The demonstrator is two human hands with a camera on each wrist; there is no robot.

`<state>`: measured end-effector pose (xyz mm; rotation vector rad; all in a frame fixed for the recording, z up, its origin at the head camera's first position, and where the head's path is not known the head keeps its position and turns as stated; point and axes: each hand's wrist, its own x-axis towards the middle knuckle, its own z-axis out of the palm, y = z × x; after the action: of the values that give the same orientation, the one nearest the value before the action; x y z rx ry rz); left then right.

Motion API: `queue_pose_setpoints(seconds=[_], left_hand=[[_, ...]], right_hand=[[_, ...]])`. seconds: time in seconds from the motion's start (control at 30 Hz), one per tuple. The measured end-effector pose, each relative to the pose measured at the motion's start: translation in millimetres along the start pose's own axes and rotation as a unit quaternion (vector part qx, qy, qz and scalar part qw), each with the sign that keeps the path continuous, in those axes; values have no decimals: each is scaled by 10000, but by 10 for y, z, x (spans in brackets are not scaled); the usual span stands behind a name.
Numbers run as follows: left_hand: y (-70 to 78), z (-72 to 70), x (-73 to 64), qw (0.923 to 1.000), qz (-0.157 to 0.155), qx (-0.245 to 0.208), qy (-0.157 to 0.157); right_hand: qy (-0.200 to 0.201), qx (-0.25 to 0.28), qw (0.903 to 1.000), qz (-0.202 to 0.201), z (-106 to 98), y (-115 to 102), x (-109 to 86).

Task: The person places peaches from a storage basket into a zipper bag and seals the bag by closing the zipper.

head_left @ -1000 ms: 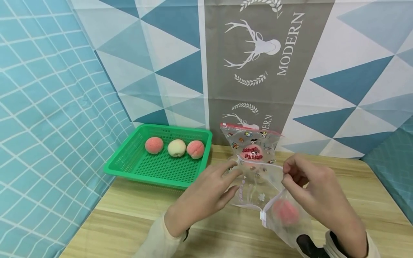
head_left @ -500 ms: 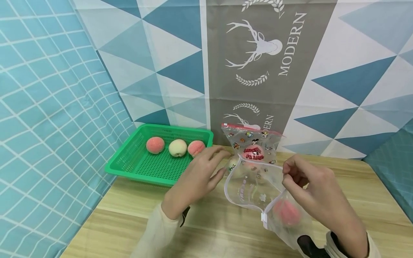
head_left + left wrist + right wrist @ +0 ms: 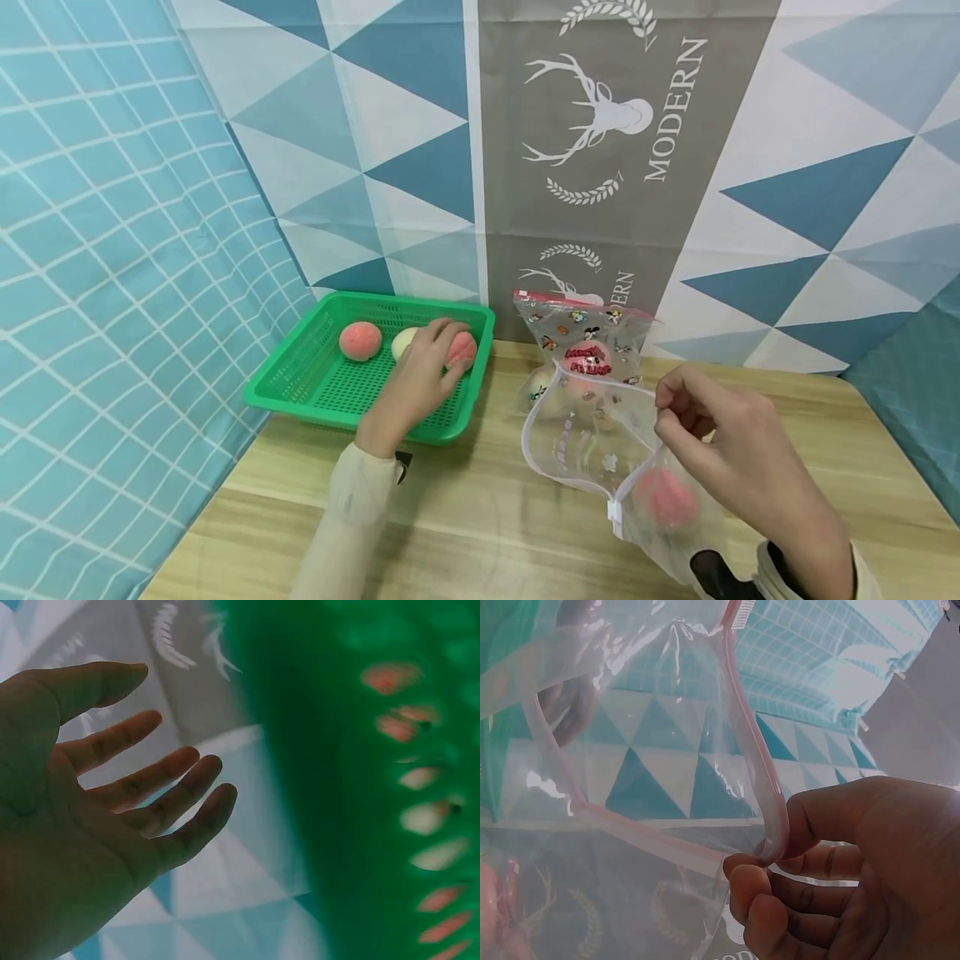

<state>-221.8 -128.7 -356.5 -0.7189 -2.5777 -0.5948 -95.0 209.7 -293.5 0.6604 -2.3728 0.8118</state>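
Currently, the left hand [image 3: 415,375], fingers spread, hovers by a pink peach [image 3: 463,350] in the green basket [image 3: 258,390], contact unclear; the right hand [image 3: 723,437] pinches a clear zip bag [image 3: 626,467] with one peach [image 3: 666,498] inside. If that pinch loosens, the limp bag could probably fold shut.

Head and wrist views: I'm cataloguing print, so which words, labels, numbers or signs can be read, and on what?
"MODERN": on the grey backdrop panel, sideways beside a deer head.
"DERN": lower there, its start hidden by the red-zip bag.
Red lettering on that bag: too blurred to read surely.
Pale purple lettering on the frosted bag in the right hand: too small.
Wrist views: only faint or cut-off lettering on the backdrop.
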Motion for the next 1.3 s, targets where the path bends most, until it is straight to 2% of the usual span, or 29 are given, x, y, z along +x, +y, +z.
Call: queue_pose_setpoints(seconds=[0.13, 0.3, 0.5, 0.6, 0.73, 0.8, 0.87, 0.97, 1.03, 1.2, 1.3], left_hand=[[-189, 70, -9, 9990, -378, -48, -251], [-347, 192, -32, 9953, -727, -92, -635], [-458, 363, -37, 9923, -775, -200, -945], [-489, 422, -58, 9874, -892, -271, -1277], [-499, 457, -96, 9753, -1156, -386, -1845], [-491, 463, -102, 9711, -1241, -469, -1985], [-492, 461, -110, 9705, -1274, -516, -1982], [-490, 468, -111, 9759, -1215, -418, -1766], [-486, 475, -113, 9790, -1135, -155, -1686], [-467, 499, -119, 9762, -1000, 593, -1829], [-464, 505, -121, 9767, -963, 716, -1778]], right_hand=[[-15, -15, 10000, -60, -3, 2, 7], [-100, -21, 9999, -26, 1, -9, 3], [-83, 39, 10000, -32, -2, 4, -8], [-88, 67, 9999, -72, -5, 5, -7], [-120, 111, 9998, -107, -4, 4, -6], [-133, 120, 9998, -115, -2, 7, -6], [-154, 128, 9997, -124, 3, 1, 3], [-189, 124, 9997, -123, 8, -4, 9], [-212, 118, 9997, -103, 9, -7, 9], [-255, 94, 9996, -48, 13, -12, 2], [-264, 81, 9996, -48, 16, -13, 6]])
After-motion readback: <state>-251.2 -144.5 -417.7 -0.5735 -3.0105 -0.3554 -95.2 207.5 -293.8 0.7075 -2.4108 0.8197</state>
